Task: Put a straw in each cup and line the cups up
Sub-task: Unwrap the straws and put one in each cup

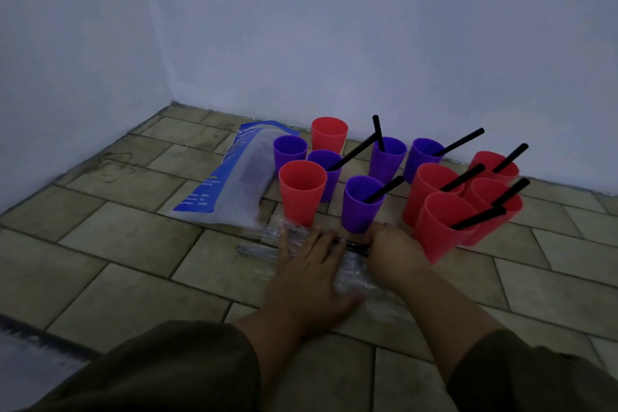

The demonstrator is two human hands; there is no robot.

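Eleven cups stand in a loose bunch on the tile floor (133,244), close to the wall (368,27) — not in a line. Three have no straw: the back red cup (329,135), the left purple cup (290,152) and the near red cup (302,194). The other four purple cups (363,207) sit in the middle, and each has one black straw (354,152) in it. Four red cups (434,231) are pressed close together on the right, each with a straw too. Most straws lean to the right.

In front of the cups, a few loose straws (347,243) lie on a clear wrapper (361,281) on the floor. The left hand (307,264) lies flat on the wrapper and the loose straws, fingers straight and spread. The right hand (391,244) is just beside it, with its fingers bent down over the end of the loose straws — I cannot tell if it is pinching them. Its wrist is right next to the nearest red cup.

A blue and white bag (234,184) lies on the floor to the left of the cups.
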